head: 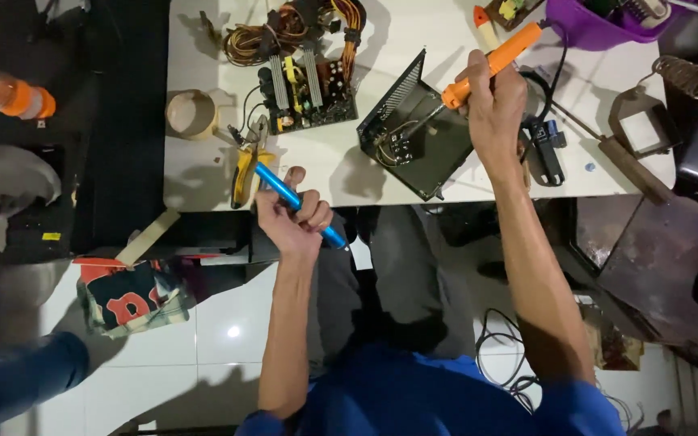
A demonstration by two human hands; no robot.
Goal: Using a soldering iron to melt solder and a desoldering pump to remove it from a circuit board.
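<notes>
We take the open black sheet-metal case (415, 139) on the white table (203, 173) as our landmark. Our right hand (492, 103) is clamped round the orange plastic-handled soldering iron (490, 63), just to the case's right. The iron's long axis runs on a diagonal, from the cord end up and to the right of the case down and left into it. Its thin metal tip points at the small cluster of wires and parts (393, 145) at the case's left inner corner. Whether the tip touches them we cannot tell.

Our left hand (292, 216) is well to the left of the case and below it, at the table's near edge. It is closed round a slim blue metal pen-shaped tool (296, 203). That tool also lies on a diagonal, one end up-left and the other down-right past the table edge, so neither end is aimed at the case. The right hand is the nearer to the case.

A bare green circuit board with coils and bundled coloured wires (304, 77) sits left of the case. Yellow-handled pliers (244, 165) lie further left, just beside the left hand.
</notes>
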